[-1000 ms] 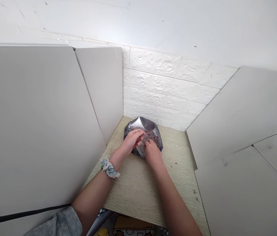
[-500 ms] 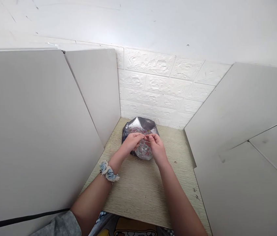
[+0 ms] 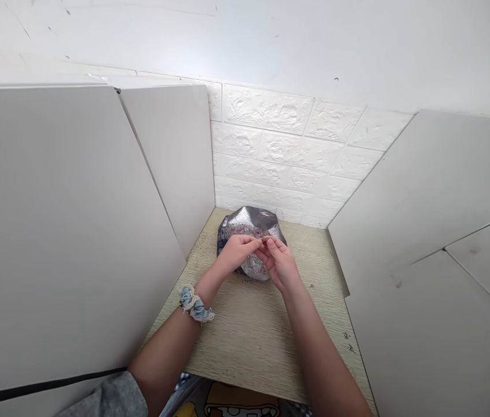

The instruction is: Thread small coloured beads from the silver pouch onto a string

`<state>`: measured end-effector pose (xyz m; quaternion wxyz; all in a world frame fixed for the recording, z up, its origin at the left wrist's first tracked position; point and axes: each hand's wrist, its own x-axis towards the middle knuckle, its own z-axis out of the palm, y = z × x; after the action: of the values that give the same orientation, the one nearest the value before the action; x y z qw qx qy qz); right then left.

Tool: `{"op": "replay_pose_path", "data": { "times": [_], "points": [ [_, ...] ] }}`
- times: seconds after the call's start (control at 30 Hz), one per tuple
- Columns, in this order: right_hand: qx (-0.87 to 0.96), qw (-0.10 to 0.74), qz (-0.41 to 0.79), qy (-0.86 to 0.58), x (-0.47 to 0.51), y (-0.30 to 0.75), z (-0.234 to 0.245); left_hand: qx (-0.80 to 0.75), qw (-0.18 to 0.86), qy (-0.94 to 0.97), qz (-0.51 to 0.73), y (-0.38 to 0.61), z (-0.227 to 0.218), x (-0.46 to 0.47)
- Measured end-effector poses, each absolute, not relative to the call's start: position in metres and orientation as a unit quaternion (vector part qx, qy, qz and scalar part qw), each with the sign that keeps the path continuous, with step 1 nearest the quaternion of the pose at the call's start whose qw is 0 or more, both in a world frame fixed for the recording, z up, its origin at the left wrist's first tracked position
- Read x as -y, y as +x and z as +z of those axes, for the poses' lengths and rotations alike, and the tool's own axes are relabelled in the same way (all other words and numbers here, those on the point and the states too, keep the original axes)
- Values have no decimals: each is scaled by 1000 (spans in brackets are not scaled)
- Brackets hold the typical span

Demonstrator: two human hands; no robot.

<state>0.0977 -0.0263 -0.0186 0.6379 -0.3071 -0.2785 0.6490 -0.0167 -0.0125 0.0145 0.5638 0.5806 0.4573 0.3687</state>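
My left hand and my right hand meet fingertip to fingertip over a silvery foil-lined bag. Both are closed in a pinch; whatever sits between the fingertips is too small to name. Inside the open bag lie many tiny clear, pink and red pieces, partly hidden behind my hands. A pale blue scrunchie with lace edges circles my left wrist.
The bag rests on a wood-grain tabletop against a white brick-patterned wall. White panels stand at left and right. Two small shiny bits lie near the right edge.
The fingers of my right hand have turned and spread a little below the pinch. The fingertips stay together over the bag, and the view has shifted slightly.
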Motion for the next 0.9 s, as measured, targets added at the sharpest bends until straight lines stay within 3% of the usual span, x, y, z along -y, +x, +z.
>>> {"op": "replay_pose_path", "data": {
  "times": [0.9],
  "points": [
    [243, 640, 675, -274, 28, 97, -21, -434, 512, 619, 408, -17, 2, 9]
  ]
}}
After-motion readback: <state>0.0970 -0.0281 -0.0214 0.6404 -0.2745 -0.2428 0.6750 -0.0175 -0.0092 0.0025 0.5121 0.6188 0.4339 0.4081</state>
